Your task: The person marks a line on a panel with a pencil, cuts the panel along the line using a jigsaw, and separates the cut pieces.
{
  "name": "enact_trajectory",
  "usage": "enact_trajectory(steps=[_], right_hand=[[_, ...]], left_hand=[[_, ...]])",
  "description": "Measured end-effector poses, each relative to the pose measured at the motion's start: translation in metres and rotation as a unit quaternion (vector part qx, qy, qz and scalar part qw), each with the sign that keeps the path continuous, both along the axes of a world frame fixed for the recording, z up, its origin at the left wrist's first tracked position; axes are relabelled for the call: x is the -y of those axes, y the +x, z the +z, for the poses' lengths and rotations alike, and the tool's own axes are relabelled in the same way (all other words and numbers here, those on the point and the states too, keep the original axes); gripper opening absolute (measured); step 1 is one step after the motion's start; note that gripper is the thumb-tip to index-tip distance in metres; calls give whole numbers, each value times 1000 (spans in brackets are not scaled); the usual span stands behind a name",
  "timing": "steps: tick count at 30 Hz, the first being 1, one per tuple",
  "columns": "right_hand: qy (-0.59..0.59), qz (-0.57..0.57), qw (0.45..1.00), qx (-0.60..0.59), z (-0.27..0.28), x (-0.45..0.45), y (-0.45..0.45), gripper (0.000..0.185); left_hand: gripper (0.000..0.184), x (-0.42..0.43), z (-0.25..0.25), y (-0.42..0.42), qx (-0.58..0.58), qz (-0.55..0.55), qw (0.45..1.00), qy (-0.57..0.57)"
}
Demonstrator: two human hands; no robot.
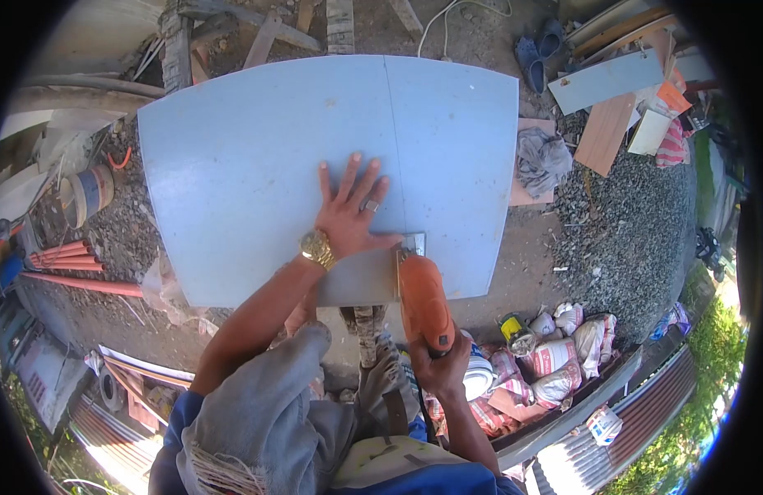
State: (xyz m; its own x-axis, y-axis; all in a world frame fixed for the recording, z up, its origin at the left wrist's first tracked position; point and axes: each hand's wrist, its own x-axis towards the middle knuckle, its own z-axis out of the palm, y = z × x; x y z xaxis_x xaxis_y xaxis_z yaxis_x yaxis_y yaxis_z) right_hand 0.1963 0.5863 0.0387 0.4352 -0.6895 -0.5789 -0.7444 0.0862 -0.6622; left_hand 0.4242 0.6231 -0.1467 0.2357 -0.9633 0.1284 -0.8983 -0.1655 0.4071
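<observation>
A large pale blue board (258, 165) lies flat in front of me, with a thin dark line running from its far edge towards me. My left hand (348, 210) presses flat on the board with fingers spread, a ring and a gold watch showing. Its thumb reaches close to the metal base plate of an orange jigsaw (425, 301). My right hand (443, 363) is wrapped round the rear handle of that jigsaw. The tool's base rests on the board at the line, near the edge closest to me. The blade is hidden from view.
Gravel (621, 239) and board offcuts (604, 132) lie to the right. Filled sacks (555, 359) and a yellow can (513, 328) sit at lower right. On the left are orange pipes (72, 256) and a bucket (89, 196). Wooden beams (340, 29) stick out beyond the board.
</observation>
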Motion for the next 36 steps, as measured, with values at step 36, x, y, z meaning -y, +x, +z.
enact_trajectory(steps=[36], right_hand=[[-2, -17, 1000, 14, -2, 3, 6, 21]], left_hand=[[97, 0, 1, 2, -20, -8, 1000, -11]])
